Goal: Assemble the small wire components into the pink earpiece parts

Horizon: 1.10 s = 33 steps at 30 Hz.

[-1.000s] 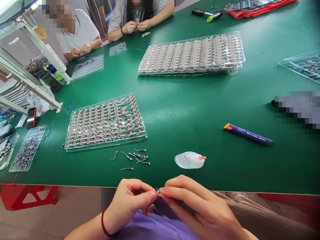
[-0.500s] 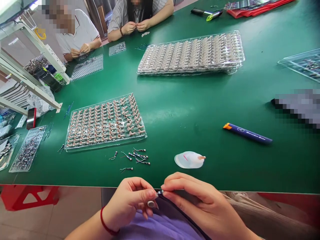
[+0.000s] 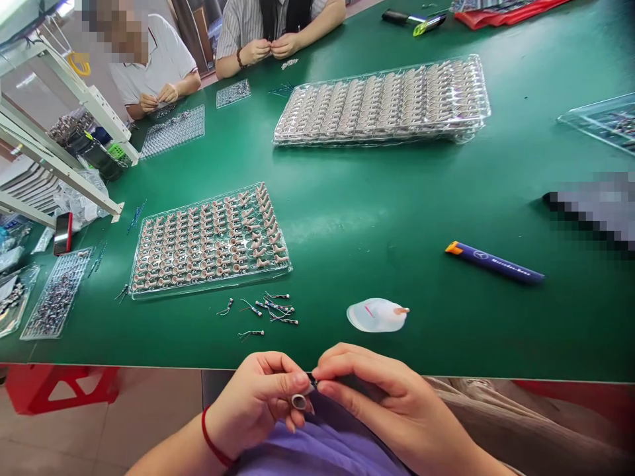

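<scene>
Just past the table's front edge, my left hand [image 3: 265,390] pinches a small beige earbud shell [image 3: 298,401], its round open cup facing up toward me. My right hand [image 3: 380,396] grips a small dark circuit board [image 3: 313,381] between thumb and fingertips. That board meets the narrow stem end of the shell; how far inside it sits is hidden by the fingers. Several loose circuit boards with thin wires [image 3: 275,307] lie on the table ahead of my left hand. Behind them is a clear plastic tray [image 3: 208,289] holding rows of similar beige shells.
A translucent white bottle [image 3: 374,315] lies beyond my right hand, with a blue box cutter [image 3: 496,262] farther right. Stacked filled trays [image 3: 381,106] stand at the back. Two people work across the table. A metal shelf frame [image 3: 84,175] rises at left.
My right hand has moved slightly left, bringing the circuit board closer into the shell's stem. The shell has tilted so its open cup shows more.
</scene>
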Tool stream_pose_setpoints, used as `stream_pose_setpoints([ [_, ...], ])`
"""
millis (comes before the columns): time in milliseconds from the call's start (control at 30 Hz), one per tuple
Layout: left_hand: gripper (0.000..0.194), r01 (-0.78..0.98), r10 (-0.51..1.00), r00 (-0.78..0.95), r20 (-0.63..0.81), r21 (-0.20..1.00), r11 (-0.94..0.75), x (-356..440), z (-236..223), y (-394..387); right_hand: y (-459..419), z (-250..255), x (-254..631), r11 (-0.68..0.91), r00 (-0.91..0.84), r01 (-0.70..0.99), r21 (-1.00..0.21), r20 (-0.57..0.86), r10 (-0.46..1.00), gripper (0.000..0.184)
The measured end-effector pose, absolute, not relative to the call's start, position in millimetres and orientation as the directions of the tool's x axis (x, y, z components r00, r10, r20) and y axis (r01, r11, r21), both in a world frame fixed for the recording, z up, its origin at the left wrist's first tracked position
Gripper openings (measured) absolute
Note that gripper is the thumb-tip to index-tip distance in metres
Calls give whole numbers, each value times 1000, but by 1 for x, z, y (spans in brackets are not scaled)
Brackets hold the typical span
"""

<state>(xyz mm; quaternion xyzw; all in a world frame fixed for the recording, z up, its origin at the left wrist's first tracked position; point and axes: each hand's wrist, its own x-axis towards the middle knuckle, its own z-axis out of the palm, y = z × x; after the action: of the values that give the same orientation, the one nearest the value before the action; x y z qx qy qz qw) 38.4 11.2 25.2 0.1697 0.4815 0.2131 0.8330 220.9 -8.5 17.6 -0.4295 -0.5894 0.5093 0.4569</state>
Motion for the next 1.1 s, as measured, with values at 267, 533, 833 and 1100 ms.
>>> stream_pose_setpoints([
  [267, 44, -196, 537, 441, -719, 507, 839, 40, 26, 11, -9, 15, 218, 54, -216, -6, -999, 54, 975, 19],
  [533, 44, -183, 586, 416, -695, 567, 803, 40, 28, 10, -9, 19, 221, 109, -255, 34, -994, 97, 962, 15],
  [833, 35, -137, 636, 418, -648, 648, 750, 34, 27, 6, -11, 15, 224, 196, -225, 25, -980, 186, 957, 10],
  [1100, 29, -129, 680, 429, -595, 704, 698, 34, 24, 3, -12, 14, 225, 199, -200, -14, -980, 198, 960, 9],
])
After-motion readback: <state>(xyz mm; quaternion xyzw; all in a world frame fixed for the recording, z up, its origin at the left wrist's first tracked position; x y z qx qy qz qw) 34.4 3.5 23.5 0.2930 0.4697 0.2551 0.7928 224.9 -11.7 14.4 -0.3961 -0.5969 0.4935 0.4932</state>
